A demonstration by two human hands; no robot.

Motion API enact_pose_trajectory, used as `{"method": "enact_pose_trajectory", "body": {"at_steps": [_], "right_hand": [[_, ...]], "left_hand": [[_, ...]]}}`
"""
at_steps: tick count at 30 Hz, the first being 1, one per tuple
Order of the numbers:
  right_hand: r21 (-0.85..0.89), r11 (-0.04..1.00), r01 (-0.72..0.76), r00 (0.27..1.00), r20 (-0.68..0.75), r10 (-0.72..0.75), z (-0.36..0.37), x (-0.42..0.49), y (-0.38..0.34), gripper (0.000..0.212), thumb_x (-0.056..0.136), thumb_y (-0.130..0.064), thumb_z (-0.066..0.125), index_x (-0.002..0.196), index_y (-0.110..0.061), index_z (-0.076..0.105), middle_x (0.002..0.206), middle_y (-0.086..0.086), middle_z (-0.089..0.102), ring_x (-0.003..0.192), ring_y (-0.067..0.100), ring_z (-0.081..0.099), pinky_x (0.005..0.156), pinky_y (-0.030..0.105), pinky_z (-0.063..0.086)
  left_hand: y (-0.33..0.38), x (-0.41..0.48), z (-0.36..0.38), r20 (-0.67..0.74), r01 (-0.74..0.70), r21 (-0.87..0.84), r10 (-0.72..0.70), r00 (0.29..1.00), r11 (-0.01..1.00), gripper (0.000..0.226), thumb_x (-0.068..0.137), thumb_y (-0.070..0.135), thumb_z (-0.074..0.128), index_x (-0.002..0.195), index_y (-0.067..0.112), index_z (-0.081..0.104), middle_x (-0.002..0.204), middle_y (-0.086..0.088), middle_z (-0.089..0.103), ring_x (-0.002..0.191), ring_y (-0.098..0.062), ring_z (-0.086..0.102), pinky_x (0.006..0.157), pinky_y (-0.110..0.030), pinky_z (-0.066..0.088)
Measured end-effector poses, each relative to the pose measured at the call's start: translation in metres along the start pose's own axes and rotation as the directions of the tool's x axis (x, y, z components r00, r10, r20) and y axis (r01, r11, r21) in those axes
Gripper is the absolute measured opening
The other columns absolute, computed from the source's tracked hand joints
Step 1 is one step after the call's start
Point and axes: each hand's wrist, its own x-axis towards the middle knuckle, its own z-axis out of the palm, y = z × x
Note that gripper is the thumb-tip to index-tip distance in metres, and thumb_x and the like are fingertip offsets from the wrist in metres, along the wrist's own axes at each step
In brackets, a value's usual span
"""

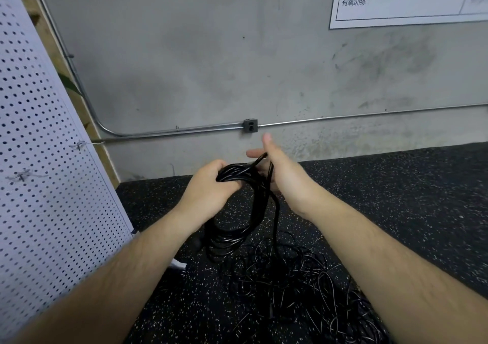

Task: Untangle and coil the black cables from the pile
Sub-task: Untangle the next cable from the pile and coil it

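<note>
Mid-coiling: the coil (257, 203) is gripped at its top by the left hand (208, 187), and a loose strand (276, 219) is draped over the straight-fingered right hand (285, 174). The pile (303, 291) on the floor (396, 198) is left tangled, so more slack probably needs pulling free next.

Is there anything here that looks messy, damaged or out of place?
Yes: a tangled pile of black cables sprawls on the speckled floor, below the neat coil that the left hand grips. Nothing looks damaged.
</note>
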Motion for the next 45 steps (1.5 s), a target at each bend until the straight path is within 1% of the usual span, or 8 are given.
{"method": "enact_pose_trajectory", "body": {"at_steps": [5,13,19,23,30,34,39,45], "right_hand": [[-0.257,0.962,0.095,0.959,-0.235,-0.158,-0.001,0.006,0.007,0.031,0.108,-0.042,0.038,0.099,-0.019,0.057,0.101,0.002,0.074,0.096,0.02,0.071,0.094,0.048,0.054],[-0.558,0.77,0.309,0.914,-0.049,-0.403,0.0,0.002,0.009,0.018,0.105,-0.026,0.051,0.096,-0.012,0.058,0.077,-0.008,0.06,0.068,0.005,0.054,0.059,0.021,0.041],[-0.471,0.818,0.332,0.942,0.117,-0.315,0.007,-0.001,0.012,0.018,0.105,-0.037,0.048,0.107,-0.019,0.048,0.076,-0.01,0.057,0.066,0.006,0.053,0.065,0.026,0.044],[-0.06,0.997,0.057,0.966,0.255,-0.04,0.006,-0.003,0.007,0.079,0.082,-0.073,0.062,0.138,-0.02,0.046,0.105,0.002,0.074,0.09,0.02,0.076,0.088,0.036,0.06],[0.02,0.997,-0.078,0.996,0.042,0.077,0.022,-0.003,0.009,0.008,0.101,-0.02,0.061,0.1,-0.016,0.055,0.071,0.004,0.056,0.053,0.018,0.058,0.061,0.042,0.059],[0.278,0.961,0.002,0.988,-0.148,0.04,0.01,0.008,0.002,0.013,0.101,-0.013,0.059,0.09,-0.014,0.053,0.07,0.001,0.047,0.047,0.009,0.043,0.05,0.03,0.046],[0.213,0.977,0.002,0.999,-0.036,0.006,0.009,0.005,0.002,0.006,0.101,-0.014,0.061,0.102,-0.013,0.055,0.08,0.005,0.052,0.051,0.008,0.049,0.058,0.038,0.059],[-0.032,0.943,0.33,0.937,-0.111,-0.332,0.005,-0.004,-0.012,0.072,0.086,-0.031,0.079,0.142,-0.048,0.037,0.12,-0.006,0.06,0.096,0.02,0.072,0.083,0.053,0.061]], "left_hand": [[0.0,-0.003,-0.004,0.062,0.09,-0.181,-0.08,0.995,0.979,0.013,0.092,0.007,0.069,0.1,0.004,0.06,0.051,0.007,0.04,0.044,-0.01,0.031,0.046,-0.028,0.022],[0.005,-0.006,-0.004,0.169,0.131,-0.214,-0.095,0.981,0.968,0.013,0.092,0.001,0.066,0.1,0.006,0.057,0.053,0.005,0.04,0.043,-0.01,0.031,0.043,-0.025,0.025],[0.011,0.001,-0.022,0.21,0.209,-0.335,-0.143,0.967,0.919,0.017,0.091,-0.007,0.062,0.094,0.009,0.058,0.05,0.004,0.033,0.039,-0.006,0.025,0.037,-0.018,0.016],[0.018,0.005,-0.028,0.252,0.251,-0.423,-0.153,0.956,0.871,0.02,0.091,-0.008,0.057,0.081,0.009,0.057,0.049,0.005,0.036,0.036,-0.002,0.025,0.034,-0.015,0.014],[0.013,0.003,-0.019,0.113,0.195,-0.335,-0.167,0.98,0.922,0.014,0.088,-0.003,0.069,0.097,0.003,0.061,0.06,-0.002,0.052,0.046,-0.009,0.042,0.04,-0.019,0.034],[0.011,-0.006,-0.013,0.157,0.215,-0.271,-0.178,0.971,0.938,0.018,0.094,0.024,0.071,0.091,0.006,0.069,0.074,-0.007,0.068,0.07,-0.022,0.07,0.061,-0.029,0.055],[0.01,-0.012,-0.007,0.127,0.216,-0.342,-0.183,0.975,0.915,0.041,0.098,0.025,0.067,0.057,0.023,0.063,0.053,0.008,0.056,0.056,-0.021,0.061,0.059,-0.034,0.054],[0.012,-0.007,-0.008,-0.015,0.118,-0.172,-0.122,0.992,0.978,0.028,0.097,0.033,0.066,0.076,0.019,0.054,0.051,0.013,0.05,0.049,-0.018,0.059,0.074,-0.036,0.049]]}}
